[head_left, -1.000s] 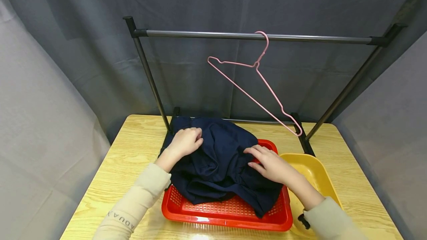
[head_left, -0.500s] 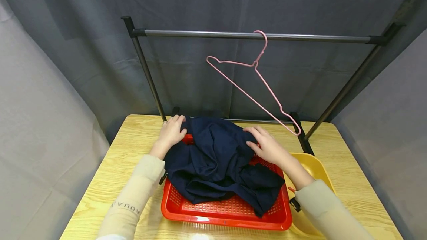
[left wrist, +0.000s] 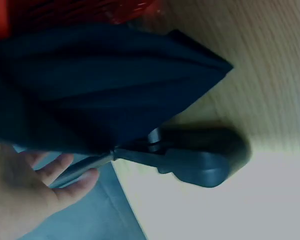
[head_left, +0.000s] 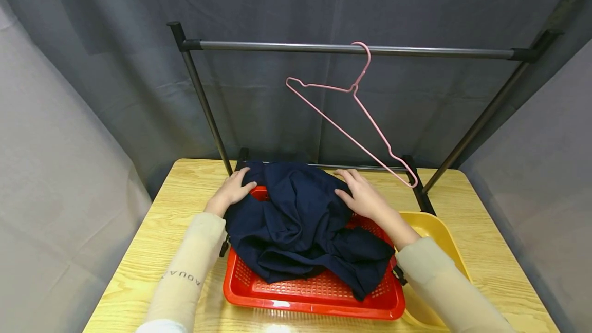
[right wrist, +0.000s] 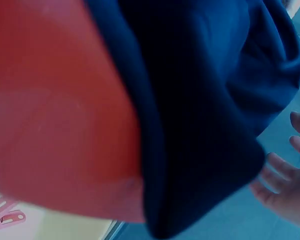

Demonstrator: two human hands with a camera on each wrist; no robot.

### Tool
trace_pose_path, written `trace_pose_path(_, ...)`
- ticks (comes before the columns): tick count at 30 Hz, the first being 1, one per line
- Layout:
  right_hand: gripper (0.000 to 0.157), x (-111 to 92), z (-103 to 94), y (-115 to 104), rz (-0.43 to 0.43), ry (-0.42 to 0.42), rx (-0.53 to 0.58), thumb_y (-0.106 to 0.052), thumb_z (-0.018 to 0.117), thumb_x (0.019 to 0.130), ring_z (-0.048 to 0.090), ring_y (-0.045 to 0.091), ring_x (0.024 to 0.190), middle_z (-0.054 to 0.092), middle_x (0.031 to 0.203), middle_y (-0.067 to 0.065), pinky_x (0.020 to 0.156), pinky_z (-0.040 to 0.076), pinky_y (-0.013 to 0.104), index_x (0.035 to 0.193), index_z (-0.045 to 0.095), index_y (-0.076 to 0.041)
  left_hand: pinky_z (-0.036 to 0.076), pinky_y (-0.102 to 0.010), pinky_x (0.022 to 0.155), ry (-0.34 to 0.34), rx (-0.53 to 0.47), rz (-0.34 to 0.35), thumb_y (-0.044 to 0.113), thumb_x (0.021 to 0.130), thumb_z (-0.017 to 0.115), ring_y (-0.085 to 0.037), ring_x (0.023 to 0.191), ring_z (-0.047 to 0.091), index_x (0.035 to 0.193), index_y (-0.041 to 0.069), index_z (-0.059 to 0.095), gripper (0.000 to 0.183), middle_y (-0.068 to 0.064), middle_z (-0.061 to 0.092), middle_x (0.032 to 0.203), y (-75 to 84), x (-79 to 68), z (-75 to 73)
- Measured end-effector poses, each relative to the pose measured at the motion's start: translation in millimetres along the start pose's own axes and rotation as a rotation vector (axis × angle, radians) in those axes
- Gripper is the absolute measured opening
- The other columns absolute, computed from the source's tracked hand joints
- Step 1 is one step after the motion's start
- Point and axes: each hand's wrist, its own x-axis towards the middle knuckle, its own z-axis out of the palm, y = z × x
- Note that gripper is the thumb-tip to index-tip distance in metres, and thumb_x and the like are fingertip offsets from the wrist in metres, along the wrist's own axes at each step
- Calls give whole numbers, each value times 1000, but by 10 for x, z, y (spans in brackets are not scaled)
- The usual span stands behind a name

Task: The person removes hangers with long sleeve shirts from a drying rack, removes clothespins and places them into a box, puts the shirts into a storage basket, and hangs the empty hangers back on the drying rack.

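Note:
A dark navy cloth garment (head_left: 296,225) lies crumpled over a red perforated plastic basket (head_left: 314,308). At its back left edge rests my left hand (head_left: 231,189), fingers extended and relaxed. The left wrist view shows that hand (left wrist: 27,190) spread beside the hanging cloth (left wrist: 105,85), near the rack's black foot (left wrist: 205,167). My right hand (head_left: 365,197) is at the garment's back right edge, fingers loosely spread. In the right wrist view, the fingertips of the right hand (right wrist: 290,187) are right beside a fold of the cloth (right wrist: 205,130).
A pink hanger (head_left: 355,88) hangs from the metal rod (head_left: 277,47) of a black-posted rack behind the basket. A yellow tray (head_left: 430,227) stands to the right, partly under my right arm. Pink clothes pegs (right wrist: 5,215) show at the right wrist view's lower left.
My left hand has moved off the garment's middle to its back left edge. My right hand has shifted back and slightly left. The cloth's left and right parts have been spread a little.

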Motion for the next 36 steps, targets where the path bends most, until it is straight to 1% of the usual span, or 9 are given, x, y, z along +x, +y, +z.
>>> trace_pose_path(6, 49, 107, 64, 43, 42, -42, 3, -23, 58, 89, 44, 40, 115, 42, 129, 23, 95, 35, 54, 132, 40, -7, 15, -52, 107, -37, -45, -20, 36, 95, 39, -40, 135, 17, 144, 2, 20, 63, -24, 19, 146, -48, 25, 69)
trace_pose_path(15, 54, 231, 134, 41, 101, -116, 27, -25, 56, 90, 41, 44, 118, 40, 130, 28, 97, 32, 54, 135, 36, -2, 11, -53, 108, -94, -133, -97, 40, 95, 37, -38, 137, 8, 146, 6, 11, 67, -24, 9, 149, -81, 81, 99)
trace_pose_path(18, 55, 261, 170, 41, 114, -152, 35, -25, 54, 91, 40, 44, 120, 41, 131, 29, 98, 32, 54, 136, 34, -1, 8, -50, 109, -104, -175, -112, 44, 93, 39, -34, 139, 5, 147, 9, 8, 71, -20, 8, 151, -163, 168, 144)
trace_pose_path(19, 55, 270, 183, 41, 117, -163, 37, -25, 54, 91, 40, 44, 120, 41, 131, 29, 98, 31, 53, 136, 34, -1, 5, -46, 110, -86, -199, -88, 49, 92, 39, -31, 139, 4, 148, 12, 7, 74, -19, 8, 151, -249, 218, 196)
trace_pose_path(22, 55, 294, 214, 34, 120, -195, 39, -26, 53, 91, 40, 44, 120, 42, 131, 28, 99, 31, 53, 136, 34, 0, 5, -45, 110, -83, -234, -91, 52, 90, 42, -32, 139, 7, 148, 12, 6, 79, -18, 8, 151, -354, 304, 254)
trace_pose_path(26, 54, 318, 245, 17, 121, -228, 34, -24, 53, 91, 40, 43, 120, 43, 131, 29, 100, 30, 52, 136, 35, 2, 13, -50, 108, -102, -244, -169, 40, 90, 48, -37, 136, 18, 147, 8, 11, 75, -19, 16, 149, -260, 274, 187)
trace_pose_path(29, 53, 328, 266, 3, 129, -245, 23, -22, 53, 91, 40, 42, 122, 43, 132, 28, 101, 30, 51, 135, 36, 2, 23, -49, 106, -78, -233, -137, 39, 89, 51, -38, 130, 30, 145, 9, 21, 70, -21, 28, 145, -346, 331, 228)
trace_pose_path(32, 51, 332, 286, -8, 132, -255, -2, -22, 54, 90, 41, 39, 122, 44, 132, 26, 101, 31, 49, 134, 39, 1, 40, -40, 93, 28, -181, -1, 46, 85, 56, -33, 114, 50, 138, 12, 39, 65, -21, 49, 129, -818, 671, 522)
trace_pose_path(36, 46, 334, 309, -14, 122, -259, -34, -19, 55, 90, 44, 38, 120, 47, 130, 24, 99, 33, 49, 129, 44, 2, 47, -34, 78, 105, -149, 83, 41, 84, 61, -27, 95, 61, 125, 13, 56, 50, -16, 62, 112, -1479, 1178, 957)
